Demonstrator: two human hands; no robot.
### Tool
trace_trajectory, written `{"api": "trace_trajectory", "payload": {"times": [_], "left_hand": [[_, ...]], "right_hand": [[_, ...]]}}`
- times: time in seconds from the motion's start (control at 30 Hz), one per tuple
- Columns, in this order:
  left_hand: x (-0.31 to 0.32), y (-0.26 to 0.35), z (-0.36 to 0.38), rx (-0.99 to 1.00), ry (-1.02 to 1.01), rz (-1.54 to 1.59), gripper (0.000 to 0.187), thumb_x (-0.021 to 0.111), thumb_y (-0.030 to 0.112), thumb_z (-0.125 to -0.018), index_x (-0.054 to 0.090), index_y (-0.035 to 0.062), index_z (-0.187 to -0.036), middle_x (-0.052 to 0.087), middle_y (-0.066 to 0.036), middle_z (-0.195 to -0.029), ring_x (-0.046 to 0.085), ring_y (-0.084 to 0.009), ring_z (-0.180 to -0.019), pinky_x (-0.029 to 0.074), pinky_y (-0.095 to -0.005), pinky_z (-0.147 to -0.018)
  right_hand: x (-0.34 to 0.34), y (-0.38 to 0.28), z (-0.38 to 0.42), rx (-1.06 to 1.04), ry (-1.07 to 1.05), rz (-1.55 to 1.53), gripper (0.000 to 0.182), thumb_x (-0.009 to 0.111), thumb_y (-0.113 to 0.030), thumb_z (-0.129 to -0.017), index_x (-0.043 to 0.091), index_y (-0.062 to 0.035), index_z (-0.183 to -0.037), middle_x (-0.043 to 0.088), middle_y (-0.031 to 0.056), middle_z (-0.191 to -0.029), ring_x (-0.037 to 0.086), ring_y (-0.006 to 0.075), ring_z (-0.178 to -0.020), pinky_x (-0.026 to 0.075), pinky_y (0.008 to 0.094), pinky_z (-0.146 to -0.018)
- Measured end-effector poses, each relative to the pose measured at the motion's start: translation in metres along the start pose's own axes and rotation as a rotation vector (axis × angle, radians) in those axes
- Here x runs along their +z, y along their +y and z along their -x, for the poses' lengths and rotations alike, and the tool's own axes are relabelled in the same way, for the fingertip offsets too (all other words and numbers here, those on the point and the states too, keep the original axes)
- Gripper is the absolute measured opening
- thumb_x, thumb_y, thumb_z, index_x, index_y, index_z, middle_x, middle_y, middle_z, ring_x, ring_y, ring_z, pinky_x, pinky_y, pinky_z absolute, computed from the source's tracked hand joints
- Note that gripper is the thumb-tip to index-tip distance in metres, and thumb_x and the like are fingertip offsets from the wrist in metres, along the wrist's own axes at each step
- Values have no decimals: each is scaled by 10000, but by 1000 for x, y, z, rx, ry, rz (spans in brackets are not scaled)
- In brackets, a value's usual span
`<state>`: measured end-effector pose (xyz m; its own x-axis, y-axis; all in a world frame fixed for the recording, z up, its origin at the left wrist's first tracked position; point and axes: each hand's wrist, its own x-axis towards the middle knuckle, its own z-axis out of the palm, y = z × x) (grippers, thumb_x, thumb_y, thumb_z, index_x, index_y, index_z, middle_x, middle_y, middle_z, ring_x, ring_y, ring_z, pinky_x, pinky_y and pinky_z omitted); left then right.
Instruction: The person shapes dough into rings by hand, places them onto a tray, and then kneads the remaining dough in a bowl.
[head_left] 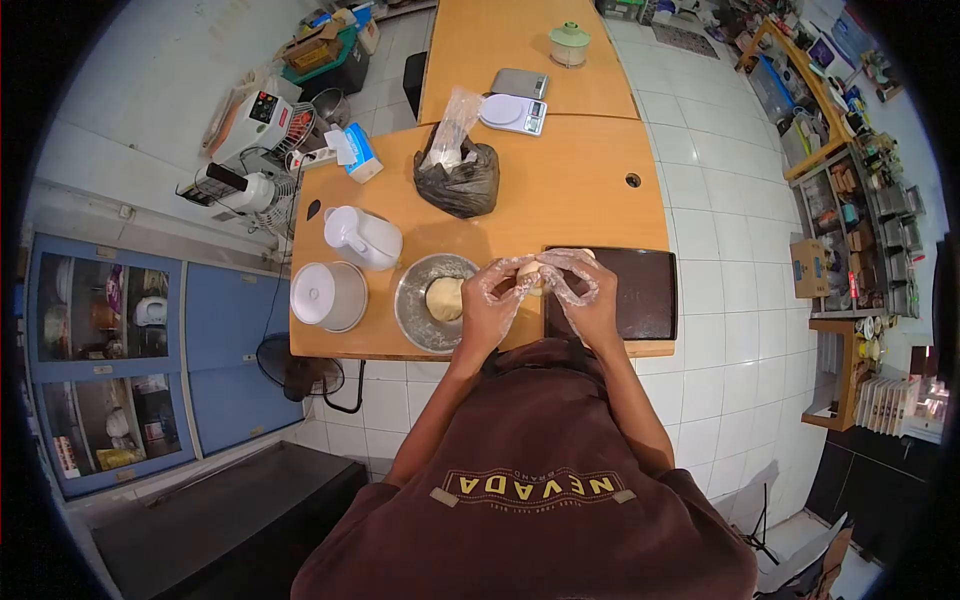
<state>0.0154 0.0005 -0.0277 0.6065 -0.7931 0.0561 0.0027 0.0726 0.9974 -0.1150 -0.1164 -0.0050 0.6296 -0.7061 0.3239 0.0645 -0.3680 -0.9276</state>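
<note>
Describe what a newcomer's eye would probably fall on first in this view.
Probably the flour-dusted left hand and right hand, pinching a small piece of dough together beside the dark tray at the table's near edge. Just left of them, a pale dough lump sits in a metal bowl. The brown shirt fills the bottom centre, its yellow "NEVADA" lettering upside down.

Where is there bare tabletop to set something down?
Widest: the near table, right of the black bag, beyond the dark tray. Another: the far table, left of the green-lidded container. Crowded: the near left, where pitcher, white tub and metal bowl stand close; left hand and right hand hold dough by the tray.
</note>
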Motion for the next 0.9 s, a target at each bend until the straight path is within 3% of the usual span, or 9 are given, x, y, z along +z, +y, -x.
{"api": "trace_trajectory", "payload": {"times": [0.23,0.33,0.63,0.73,0.9], "left_hand": [[-3,15,-1,150,23,-327,293,742,-37,-871,749,-36,-1163,762,-187,-1085,749,-225,-970,572,-326,-856],[-4,20,1,137,27,-345,299,729,-44,-876,746,-35,-1174,762,-182,-1072,747,-213,-982,573,-314,-851],[-2,12,3,102,40,-214,275,702,-65,-901,751,-37,-1170,748,-155,-1079,728,-164,-954,573,-283,-828],[1,15,5,61,17,-186,282,707,-39,-945,727,-25,-1226,728,-79,-1140,670,-112,-1010,547,-265,-869],[4,8,2,-108,-42,93,236,690,36,-984,689,-3,-1217,713,-56,-1129,666,-116,-1037,546,-267,-884]], "right_hand": [[1,1,0,-24,-45,39,289,764,34,-848,769,-20,-1131,749,132,-1132,701,237,-1052,542,351,-936],[2,-2,-1,-28,-45,51,309,784,3,-807,760,-18,-1114,766,133,-1097,721,294,-1040,548,382,-954],[0,0,2,-125,-1,123,296,764,26,-801,757,-17,-1093,762,145,-1071,723,307,-1028,547,392,-949],[2,1,3,-90,29,93,297,749,44,-794,756,-14,-1085,758,152,-1066,726,309,-1018,553,386,-941],[1,3,3,-85,5,89,316,751,44,-797,752,-17,-1107,756,149,-1089,723,309,-1033,557,382,-928]]}}
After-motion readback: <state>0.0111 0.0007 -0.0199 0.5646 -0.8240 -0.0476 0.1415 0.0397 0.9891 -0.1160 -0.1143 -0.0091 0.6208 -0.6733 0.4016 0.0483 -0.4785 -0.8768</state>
